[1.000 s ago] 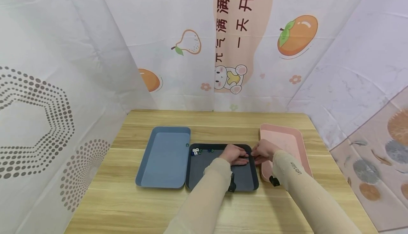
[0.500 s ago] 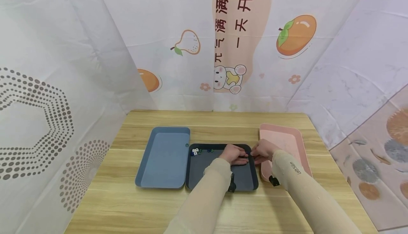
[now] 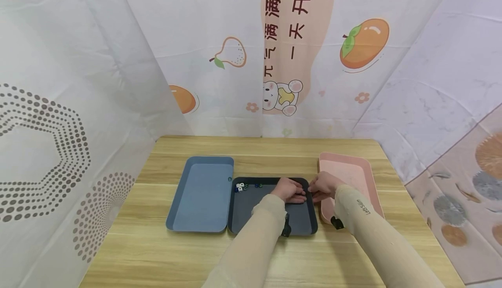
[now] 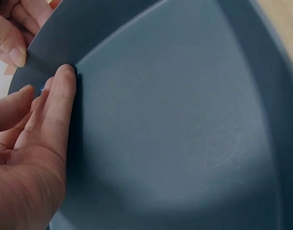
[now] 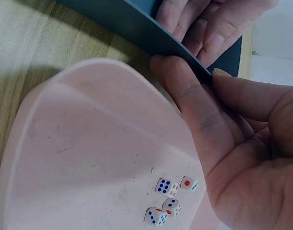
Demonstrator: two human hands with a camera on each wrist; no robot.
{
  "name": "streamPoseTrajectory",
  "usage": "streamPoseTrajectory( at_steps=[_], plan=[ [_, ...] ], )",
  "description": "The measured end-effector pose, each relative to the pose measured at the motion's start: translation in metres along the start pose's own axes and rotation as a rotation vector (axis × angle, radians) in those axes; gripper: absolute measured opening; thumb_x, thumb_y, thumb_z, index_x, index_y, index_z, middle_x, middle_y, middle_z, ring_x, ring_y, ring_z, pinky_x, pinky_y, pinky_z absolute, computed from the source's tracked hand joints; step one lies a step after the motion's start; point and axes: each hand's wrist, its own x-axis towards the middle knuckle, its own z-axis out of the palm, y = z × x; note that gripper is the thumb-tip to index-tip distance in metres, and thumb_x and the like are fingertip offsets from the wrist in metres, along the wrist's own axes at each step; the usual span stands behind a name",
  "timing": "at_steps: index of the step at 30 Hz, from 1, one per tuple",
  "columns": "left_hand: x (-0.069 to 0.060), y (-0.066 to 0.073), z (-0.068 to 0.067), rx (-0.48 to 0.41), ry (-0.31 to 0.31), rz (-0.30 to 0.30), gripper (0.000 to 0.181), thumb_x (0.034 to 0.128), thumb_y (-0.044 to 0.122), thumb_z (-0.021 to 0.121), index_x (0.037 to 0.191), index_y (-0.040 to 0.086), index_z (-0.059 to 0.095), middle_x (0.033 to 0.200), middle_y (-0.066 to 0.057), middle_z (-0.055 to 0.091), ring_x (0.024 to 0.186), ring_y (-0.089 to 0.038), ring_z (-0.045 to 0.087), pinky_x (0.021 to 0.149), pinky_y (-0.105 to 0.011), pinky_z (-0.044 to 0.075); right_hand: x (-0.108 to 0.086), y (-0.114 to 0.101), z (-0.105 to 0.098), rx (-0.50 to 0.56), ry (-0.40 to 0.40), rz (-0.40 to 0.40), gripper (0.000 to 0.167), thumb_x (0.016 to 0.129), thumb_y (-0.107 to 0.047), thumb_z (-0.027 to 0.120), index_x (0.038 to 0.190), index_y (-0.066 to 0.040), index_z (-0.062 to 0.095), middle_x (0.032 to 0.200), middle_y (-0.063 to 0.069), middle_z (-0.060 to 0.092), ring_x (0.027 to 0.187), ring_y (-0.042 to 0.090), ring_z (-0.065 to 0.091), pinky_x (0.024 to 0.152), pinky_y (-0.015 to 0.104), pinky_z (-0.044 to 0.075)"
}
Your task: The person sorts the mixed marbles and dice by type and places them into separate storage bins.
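At the lower centre of the head view, a dark tray [image 3: 243, 209] sits on the worktop [image 3: 157, 257] between a blue tray [image 3: 201, 196] to the left and a pink tray [image 3: 347, 172] to the right. Judging by how things lie, the work looks partway along. White dice [image 3: 242, 184] and small blue and green pieces [image 3: 256, 185] lie near the dark tray's upper left corner and along its upper edge. One green piece [image 3: 229, 179] shows at the blue tray's right side, and four white dice with coloured pips [image 5: 164, 187] lie in the pink tray, at the lower right of the right wrist view. Whether any of these are where they should end up cannot be told.

Of the hands, the left hand [image 3: 289, 190] reaches into the dark tray's upper right corner, fingers fairly straight and thumb apart. A small blue piece [image 4: 42, 88], towards the left edge of the left wrist view, shows between thumb and fingers by the tray wall; whether a finger touches it is unclear, and picking it up seems not yet done. The right hand [image 3: 326, 184] appears to pinch the dark tray's right rim, thumb on top and fingers along the outside, above the pink tray.
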Motion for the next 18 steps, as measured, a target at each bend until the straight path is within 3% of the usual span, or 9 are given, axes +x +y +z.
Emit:
streamPoseTrajectory(
  at_steps=[9, 18],
  plan=[
    [-0.0043, 0.0012, 0.0024, 0.053, 0.008, 0.009, 0.024, 0.0903, -0.012, 0.067, 0.113, -0.005, 0.072, 0.089, -0.017, 0.076, 0.083, -0.029, 0.077, 0.071, -0.036, 0.065, -0.0007, -0.0006, 0.0001, -0.004, 0.003, 0.000, 0.026, 0.099, 0.004, 0.060, 0.122, 0.014, 0.065, 0.100, 0.021, 0.070, 0.074, 0.020, 0.071, 0.072, 0.036, 0.065],
    [-0.0019, -0.0051, 0.0089, 0.106, 0.025, 0.024, 0.016, 0.0855, -0.016, 0.071, 0.089, 0.000, 0.070, 0.075, -0.017, 0.073, 0.066, -0.025, 0.075, 0.062, -0.035, 0.065, -0.0002, -0.0015, 0.0007, 0.018, -0.003, 0.000, 0.021, 0.098, 0.005, 0.059, 0.115, 0.014, 0.068, 0.092, 0.018, 0.069, 0.073, 0.021, 0.071, 0.073, 0.038, 0.065]
  ],
)
